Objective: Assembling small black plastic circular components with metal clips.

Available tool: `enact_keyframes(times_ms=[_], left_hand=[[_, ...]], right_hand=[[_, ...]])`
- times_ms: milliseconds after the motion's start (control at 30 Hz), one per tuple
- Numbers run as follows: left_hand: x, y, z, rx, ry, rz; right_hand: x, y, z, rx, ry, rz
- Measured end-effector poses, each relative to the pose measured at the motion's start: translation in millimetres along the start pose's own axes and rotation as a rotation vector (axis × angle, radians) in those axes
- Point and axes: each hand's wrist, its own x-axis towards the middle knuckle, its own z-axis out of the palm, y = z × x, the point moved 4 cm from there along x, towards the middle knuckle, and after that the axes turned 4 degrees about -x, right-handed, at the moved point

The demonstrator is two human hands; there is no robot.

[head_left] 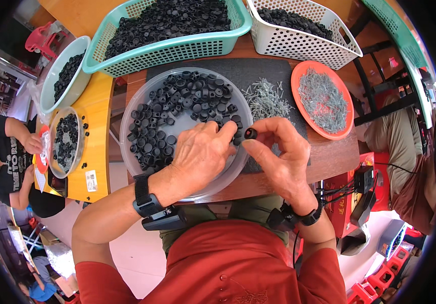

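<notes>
While my right hand [278, 152] pinches one small black round plastic cap [251, 133] between thumb and forefinger, just over the rim of the clear round plastic bowl [127, 126] of like caps, I judge it best to keep the open side turned up and steady. My left hand [200, 152] lies on the caps in the bowl, fingertips curled toward that cap; whether its grip holds anything I cannot tell. The loose pile of small grey metal screws [266, 99] lies near on the dark mat [258, 71], so short reaches should do.
</notes>
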Motion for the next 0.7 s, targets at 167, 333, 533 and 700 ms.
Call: enact_keyframes(times_ms=[167, 333, 533, 700], left_hand=[[1, 0, 3, 0.008, 0.027, 0.068], [1, -3, 8, -0.05, 0.04, 0.047], [4, -10, 6, -0.174, -0.028, -0.074], [0, -12, 2, -0.216, -0.08, -0.146]], right_hand=[[-1, 4, -4, 0.012, 0.024, 0.012], [-2, 7, -5, 0.023, 0.009, 0.019], [-3, 6, -4, 0.02, -0.012, 0.038], [-4, 9, -3, 0.038, -0.019, 0.029]])
